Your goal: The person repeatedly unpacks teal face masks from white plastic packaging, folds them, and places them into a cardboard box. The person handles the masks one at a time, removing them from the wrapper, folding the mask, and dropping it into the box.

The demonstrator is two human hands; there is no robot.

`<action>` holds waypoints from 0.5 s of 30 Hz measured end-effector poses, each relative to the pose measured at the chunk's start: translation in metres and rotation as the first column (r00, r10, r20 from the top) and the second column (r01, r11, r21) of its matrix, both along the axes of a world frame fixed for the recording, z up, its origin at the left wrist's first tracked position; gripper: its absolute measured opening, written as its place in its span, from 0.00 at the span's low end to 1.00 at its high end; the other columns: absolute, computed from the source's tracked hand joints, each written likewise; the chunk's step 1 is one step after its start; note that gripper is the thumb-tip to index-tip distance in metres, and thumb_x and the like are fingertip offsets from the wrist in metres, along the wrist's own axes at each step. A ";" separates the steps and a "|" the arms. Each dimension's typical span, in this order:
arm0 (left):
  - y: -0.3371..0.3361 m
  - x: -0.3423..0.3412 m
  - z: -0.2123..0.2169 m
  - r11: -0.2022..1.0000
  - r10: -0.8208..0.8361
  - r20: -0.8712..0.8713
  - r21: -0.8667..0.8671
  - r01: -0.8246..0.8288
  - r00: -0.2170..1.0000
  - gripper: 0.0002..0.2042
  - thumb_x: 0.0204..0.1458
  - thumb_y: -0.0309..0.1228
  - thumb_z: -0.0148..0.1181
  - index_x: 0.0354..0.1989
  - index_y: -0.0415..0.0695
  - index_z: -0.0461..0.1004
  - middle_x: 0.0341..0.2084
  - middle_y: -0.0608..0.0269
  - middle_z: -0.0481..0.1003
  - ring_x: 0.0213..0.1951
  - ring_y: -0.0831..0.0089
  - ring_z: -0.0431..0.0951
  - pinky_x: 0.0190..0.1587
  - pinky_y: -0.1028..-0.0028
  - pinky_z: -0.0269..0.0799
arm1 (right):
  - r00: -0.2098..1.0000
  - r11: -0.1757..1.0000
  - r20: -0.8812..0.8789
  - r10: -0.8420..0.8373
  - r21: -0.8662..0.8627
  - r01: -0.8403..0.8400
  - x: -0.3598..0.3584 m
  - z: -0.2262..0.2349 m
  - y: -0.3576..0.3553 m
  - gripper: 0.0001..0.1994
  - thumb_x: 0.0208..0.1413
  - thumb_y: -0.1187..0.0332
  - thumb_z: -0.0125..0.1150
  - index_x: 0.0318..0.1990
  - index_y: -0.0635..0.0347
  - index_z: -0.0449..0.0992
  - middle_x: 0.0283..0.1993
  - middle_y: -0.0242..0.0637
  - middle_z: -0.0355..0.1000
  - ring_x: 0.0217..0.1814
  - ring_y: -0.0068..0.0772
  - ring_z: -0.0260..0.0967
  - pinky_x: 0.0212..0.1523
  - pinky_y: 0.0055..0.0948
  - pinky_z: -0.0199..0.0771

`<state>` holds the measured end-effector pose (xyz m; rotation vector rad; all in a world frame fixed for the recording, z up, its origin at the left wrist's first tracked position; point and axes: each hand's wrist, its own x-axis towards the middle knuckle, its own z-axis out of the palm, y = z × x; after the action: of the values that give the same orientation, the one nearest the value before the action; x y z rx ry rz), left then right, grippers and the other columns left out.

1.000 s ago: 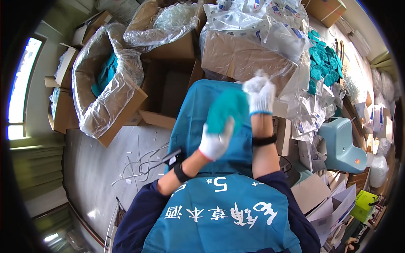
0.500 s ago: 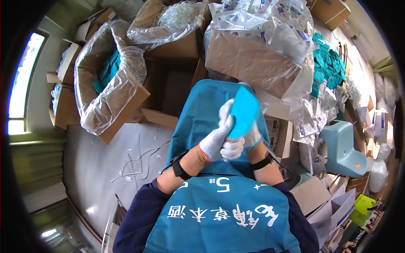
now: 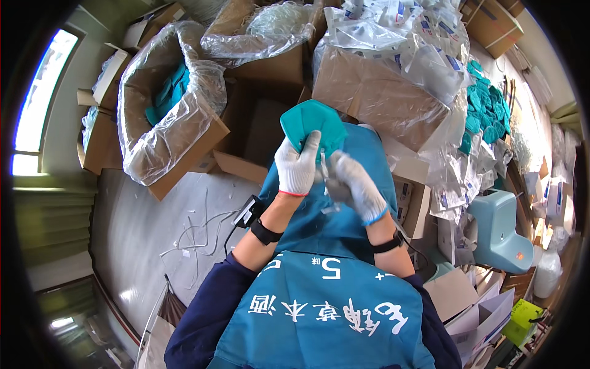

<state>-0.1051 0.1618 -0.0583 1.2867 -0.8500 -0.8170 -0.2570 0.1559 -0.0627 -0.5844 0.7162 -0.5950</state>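
Note:
My left hand [image 3: 298,163], in a white knit glove, grips a teal angular fabric piece [image 3: 310,123] above my lap, thumb lying across its face. A narrow whitish strip [image 3: 324,161] hangs from its lower edge. My right hand [image 3: 356,184], also gloved, is just right of and below the piece. Its fingers are curled and smeared by motion, near the strip. A greyish blurred thing [image 3: 334,192] shows below those fingers; its kind cannot be made out. Beneath both hands a blue apron [image 3: 362,154] covers my lap.
A plastic-lined carton [image 3: 175,138] with teal pieces stands front left, beside an open brown carton [image 3: 252,126]. Ahead, a large carton [image 3: 375,89] is heaped with clear packets. Right are a teal heap [image 3: 485,111] and a pale blue stool [image 3: 501,227]. White strips [image 3: 196,237] litter the floor.
The hands were together around the teal piece. Now the left holds it alone, farther left and higher, turned broad side up; the right has drawn apart to the right. The view has shifted slightly.

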 end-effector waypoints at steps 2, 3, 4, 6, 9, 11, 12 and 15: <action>0.006 0.005 0.000 0.997 -0.072 -0.024 0.040 0.073 0.997 0.08 0.63 0.30 0.60 0.41 0.36 0.78 0.31 0.68 0.79 0.31 0.84 0.74 0.32 0.78 0.72 | 0.989 0.990 -0.087 0.123 -0.064 -0.129 0.001 0.014 0.007 0.15 0.68 0.53 0.53 0.37 0.55 0.74 0.24 0.23 0.63 0.21 0.17 0.62 0.18 0.22 0.63; 0.008 0.010 0.003 0.993 -0.101 -0.032 0.051 0.103 0.994 0.09 0.62 0.31 0.60 0.41 0.36 0.78 0.30 0.68 0.79 0.31 0.85 0.74 0.32 0.78 0.72 | 0.994 0.994 0.016 0.105 0.011 -0.105 -0.006 0.012 0.005 0.15 0.69 0.55 0.52 0.37 0.55 0.74 0.22 0.22 0.61 0.18 0.15 0.58 0.16 0.20 0.58; 0.012 0.011 -0.004 0.981 -0.162 0.001 0.109 0.161 0.987 0.09 0.62 0.31 0.60 0.41 0.37 0.78 0.30 0.64 0.79 0.30 0.80 0.77 0.32 0.75 0.73 | 0.989 0.992 0.121 0.081 0.089 -0.092 -0.010 0.007 -0.001 0.14 0.69 0.56 0.51 0.37 0.56 0.74 0.20 0.21 0.58 0.15 0.13 0.54 0.14 0.19 0.54; 0.022 -0.003 -0.028 0.974 -0.225 0.168 0.065 0.217 0.960 0.09 0.63 0.32 0.58 0.43 0.40 0.77 0.28 0.55 0.80 0.28 0.65 0.80 0.31 0.68 0.74 | 0.914 0.914 0.380 -0.141 0.405 -0.027 -0.008 -0.009 -0.014 0.13 0.71 0.61 0.47 0.36 0.57 0.73 0.15 0.18 0.50 0.10 0.13 0.43 0.10 0.18 0.45; 0.040 -0.013 -0.063 0.947 -0.317 0.382 0.068 0.315 0.868 0.08 0.64 0.33 0.55 0.45 0.44 0.76 0.30 0.42 0.78 0.30 0.42 0.78 0.31 0.59 0.72 | 0.891 0.752 0.292 -0.348 0.655 0.079 -0.007 -0.023 -0.034 0.12 0.71 0.63 0.45 0.39 0.58 0.72 0.14 0.18 0.50 0.08 0.16 0.44 0.10 0.20 0.47; 0.058 -0.019 -0.054 0.876 -0.475 0.195 0.192 0.442 0.858 0.08 0.63 0.32 0.55 0.45 0.43 0.75 0.28 0.42 0.77 0.29 0.44 0.78 0.30 0.56 0.71 | 0.823 0.768 0.302 -0.480 0.598 0.229 -0.017 -0.058 -0.051 0.12 0.71 0.64 0.44 0.41 0.60 0.72 0.15 0.21 0.51 0.10 0.19 0.48 0.12 0.23 0.51; 0.064 -0.017 -0.057 0.842 -0.508 0.188 0.315 0.438 0.841 0.08 0.62 0.31 0.55 0.46 0.42 0.75 0.35 0.43 0.78 0.34 0.45 0.78 0.34 0.56 0.72 | 0.799 0.786 0.340 -0.497 0.566 0.249 -0.020 -0.067 -0.056 0.11 0.70 0.64 0.45 0.39 0.58 0.71 0.15 0.22 0.53 0.12 0.22 0.51 0.14 0.24 0.54; 0.053 -0.010 -0.020 0.853 -0.400 0.429 -0.149 0.500 0.810 0.09 0.63 0.30 0.54 0.48 0.41 0.74 0.44 0.45 0.77 0.41 0.45 0.78 0.40 0.58 0.73 | 0.720 0.750 0.210 -0.662 0.163 0.642 -0.034 -0.100 -0.087 0.10 0.68 0.65 0.47 0.33 0.55 0.68 0.17 0.26 0.56 0.15 0.27 0.57 0.19 0.30 0.61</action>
<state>-0.1154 0.2152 -0.0779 1.0318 -1.5777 -0.7990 -0.2912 0.0689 -0.1623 -0.1488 0.6889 -1.2788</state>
